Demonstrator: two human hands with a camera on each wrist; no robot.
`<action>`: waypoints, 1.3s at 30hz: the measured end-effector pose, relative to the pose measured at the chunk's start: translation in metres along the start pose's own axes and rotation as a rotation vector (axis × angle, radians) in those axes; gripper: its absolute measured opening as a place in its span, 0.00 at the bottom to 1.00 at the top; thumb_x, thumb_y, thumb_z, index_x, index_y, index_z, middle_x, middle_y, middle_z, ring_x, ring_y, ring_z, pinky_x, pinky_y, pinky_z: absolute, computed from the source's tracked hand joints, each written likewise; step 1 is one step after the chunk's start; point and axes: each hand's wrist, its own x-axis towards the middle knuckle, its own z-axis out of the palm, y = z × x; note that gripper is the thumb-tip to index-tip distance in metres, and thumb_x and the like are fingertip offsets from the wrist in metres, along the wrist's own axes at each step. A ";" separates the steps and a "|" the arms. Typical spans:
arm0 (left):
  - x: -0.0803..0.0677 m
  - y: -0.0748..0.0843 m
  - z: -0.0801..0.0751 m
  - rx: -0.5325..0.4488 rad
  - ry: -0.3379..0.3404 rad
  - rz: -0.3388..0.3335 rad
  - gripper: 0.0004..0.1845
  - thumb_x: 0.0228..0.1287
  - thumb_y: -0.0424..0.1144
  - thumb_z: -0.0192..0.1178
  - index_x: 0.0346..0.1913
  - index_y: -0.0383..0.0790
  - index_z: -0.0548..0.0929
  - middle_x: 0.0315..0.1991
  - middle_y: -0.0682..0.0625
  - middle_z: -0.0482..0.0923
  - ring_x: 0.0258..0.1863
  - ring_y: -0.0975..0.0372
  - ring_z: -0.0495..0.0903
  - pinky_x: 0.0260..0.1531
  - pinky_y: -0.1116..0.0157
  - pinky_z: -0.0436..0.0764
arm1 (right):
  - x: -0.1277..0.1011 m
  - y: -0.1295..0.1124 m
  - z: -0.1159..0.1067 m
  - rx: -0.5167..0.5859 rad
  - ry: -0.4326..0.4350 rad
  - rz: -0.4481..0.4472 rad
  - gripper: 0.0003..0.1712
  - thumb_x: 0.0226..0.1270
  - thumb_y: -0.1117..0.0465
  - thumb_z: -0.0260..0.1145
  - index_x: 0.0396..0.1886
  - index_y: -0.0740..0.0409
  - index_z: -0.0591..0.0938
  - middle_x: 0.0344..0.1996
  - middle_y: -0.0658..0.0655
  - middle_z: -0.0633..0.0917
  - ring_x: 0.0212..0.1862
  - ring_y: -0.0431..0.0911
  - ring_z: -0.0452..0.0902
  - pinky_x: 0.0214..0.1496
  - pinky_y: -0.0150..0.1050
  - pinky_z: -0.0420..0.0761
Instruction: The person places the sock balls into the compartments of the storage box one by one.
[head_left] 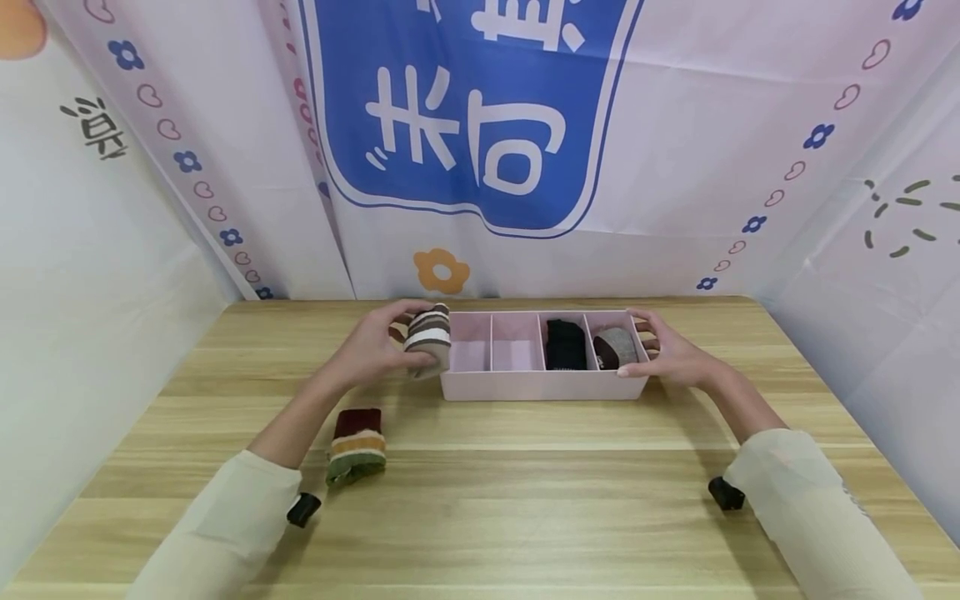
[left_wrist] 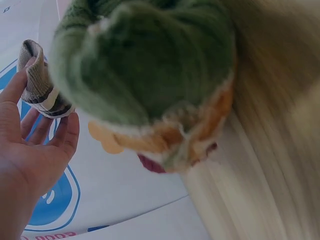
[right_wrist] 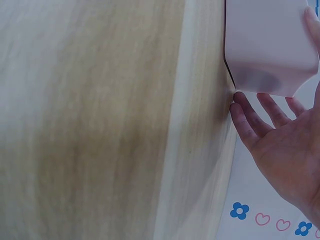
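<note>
My left hand pinches a folded sock with brown, white and beige stripes between thumb and fingers, at the left end of a pink divided storage box. In the left wrist view, the ribbed cuff of that striped sock points up. My right hand grips the box's right end, its thumb at the front rim and its fingers around the end wall. A black folded sock and a grey and dark brown one fill the two right compartments; the two left compartments hold nothing.
A folded sock in dark red, orange and green lies on the wooden table, near my left forearm. A printed cloth hangs behind the table, and more cloth stands at both sides.
</note>
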 end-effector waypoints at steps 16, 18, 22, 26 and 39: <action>0.014 0.005 0.016 -0.036 -0.027 -0.002 0.38 0.50 0.32 0.81 0.66 0.32 0.78 0.54 0.38 0.81 0.50 0.49 0.78 0.47 0.51 0.82 | 0.000 0.001 0.000 0.006 0.001 -0.007 0.63 0.62 0.59 0.77 0.83 0.60 0.44 0.76 0.77 0.55 0.73 0.77 0.56 0.73 0.70 0.62; 0.016 0.005 0.018 -0.042 -0.032 -0.006 0.38 0.50 0.31 0.81 0.67 0.32 0.78 0.54 0.38 0.81 0.51 0.49 0.77 0.47 0.52 0.82 | 0.000 0.001 0.000 0.004 0.001 -0.007 0.63 0.62 0.59 0.77 0.84 0.60 0.44 0.76 0.77 0.55 0.73 0.77 0.56 0.73 0.70 0.62; 0.019 0.008 0.020 -0.040 -0.043 -0.004 0.38 0.52 0.30 0.79 0.68 0.32 0.77 0.57 0.37 0.80 0.51 0.49 0.77 0.47 0.52 0.82 | 0.001 0.002 0.000 0.000 0.001 -0.013 0.63 0.62 0.59 0.77 0.83 0.60 0.44 0.76 0.77 0.55 0.73 0.77 0.56 0.73 0.70 0.61; 0.021 0.011 0.022 -0.030 -0.050 0.007 0.37 0.53 0.30 0.78 0.68 0.32 0.77 0.58 0.36 0.79 0.51 0.49 0.76 0.46 0.54 0.81 | 0.002 0.003 -0.001 0.002 0.003 -0.016 0.63 0.62 0.59 0.77 0.83 0.61 0.44 0.76 0.77 0.55 0.73 0.77 0.56 0.73 0.70 0.61; 0.027 0.020 0.028 -0.018 -0.067 0.006 0.36 0.54 0.32 0.77 0.68 0.34 0.77 0.55 0.38 0.80 0.48 0.51 0.76 0.40 0.60 0.80 | 0.001 0.002 0.000 0.003 0.002 -0.010 0.63 0.62 0.59 0.77 0.84 0.60 0.44 0.76 0.77 0.55 0.73 0.77 0.56 0.73 0.70 0.62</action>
